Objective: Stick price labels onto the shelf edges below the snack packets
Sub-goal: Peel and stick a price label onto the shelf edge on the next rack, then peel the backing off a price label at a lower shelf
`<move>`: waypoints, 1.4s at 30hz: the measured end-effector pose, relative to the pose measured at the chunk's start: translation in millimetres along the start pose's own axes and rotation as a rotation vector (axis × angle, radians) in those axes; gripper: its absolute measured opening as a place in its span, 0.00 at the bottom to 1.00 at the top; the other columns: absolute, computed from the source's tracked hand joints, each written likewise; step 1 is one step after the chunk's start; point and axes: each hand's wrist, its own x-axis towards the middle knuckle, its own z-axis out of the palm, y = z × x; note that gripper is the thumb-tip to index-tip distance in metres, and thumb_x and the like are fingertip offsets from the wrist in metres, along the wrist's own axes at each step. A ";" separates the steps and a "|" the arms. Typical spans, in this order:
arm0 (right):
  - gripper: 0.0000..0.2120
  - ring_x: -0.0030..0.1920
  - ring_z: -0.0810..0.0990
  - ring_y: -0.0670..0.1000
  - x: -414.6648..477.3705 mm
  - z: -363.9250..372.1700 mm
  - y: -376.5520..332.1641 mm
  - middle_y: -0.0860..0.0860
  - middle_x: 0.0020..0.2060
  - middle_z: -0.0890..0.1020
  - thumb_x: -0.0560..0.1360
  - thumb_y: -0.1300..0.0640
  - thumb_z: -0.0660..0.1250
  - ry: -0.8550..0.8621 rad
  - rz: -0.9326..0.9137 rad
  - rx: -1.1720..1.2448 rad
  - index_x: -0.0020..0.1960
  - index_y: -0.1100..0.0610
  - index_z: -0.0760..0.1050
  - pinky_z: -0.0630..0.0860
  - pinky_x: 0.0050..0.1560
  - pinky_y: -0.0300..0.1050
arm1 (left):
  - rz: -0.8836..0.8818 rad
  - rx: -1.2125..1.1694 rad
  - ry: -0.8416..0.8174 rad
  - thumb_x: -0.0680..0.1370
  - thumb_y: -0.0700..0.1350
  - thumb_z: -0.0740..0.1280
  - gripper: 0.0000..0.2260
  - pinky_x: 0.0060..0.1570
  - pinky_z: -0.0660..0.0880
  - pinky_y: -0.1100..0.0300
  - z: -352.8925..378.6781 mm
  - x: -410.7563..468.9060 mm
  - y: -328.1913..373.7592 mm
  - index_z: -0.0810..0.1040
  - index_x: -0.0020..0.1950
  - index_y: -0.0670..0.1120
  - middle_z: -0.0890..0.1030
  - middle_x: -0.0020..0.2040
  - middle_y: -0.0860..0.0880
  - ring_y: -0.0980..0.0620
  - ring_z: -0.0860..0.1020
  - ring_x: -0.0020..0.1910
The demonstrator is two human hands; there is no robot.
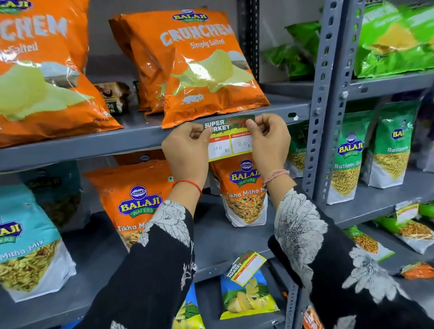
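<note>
Fingers [252, 125] of both hands pinch the top corners of a price label [231, 139], my left hand [187, 153] at its left corner and my right hand [269, 144] at its right. It hangs upright, long axis vertical, face toward me, its top against the grey shelf edge [86, 147] just below an orange Balaji Crunchem Simply Salted packet [206, 65]. I read "SUPER MARKET", "MRP 40 Rs" and, I think, "20 Rs" under a discounted-price heading. Behind it stands a Balaji Tikha Mitha Mix packet [244, 193]. Another label [246, 266] hangs tilted on the lower shelf edge.
</note>
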 end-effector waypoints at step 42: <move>0.16 0.41 0.76 0.57 -515.1 376.2 -129.3 0.65 0.41 0.78 0.64 0.70 0.72 -1.178 0.139 0.024 0.52 0.67 0.77 0.70 0.49 0.46 | -1.170 -0.048 0.474 0.75 0.28 0.56 0.11 0.47 0.72 0.61 -498.6 -89.9 -447.2 0.73 0.52 0.37 0.77 0.40 0.46 0.50 0.74 0.42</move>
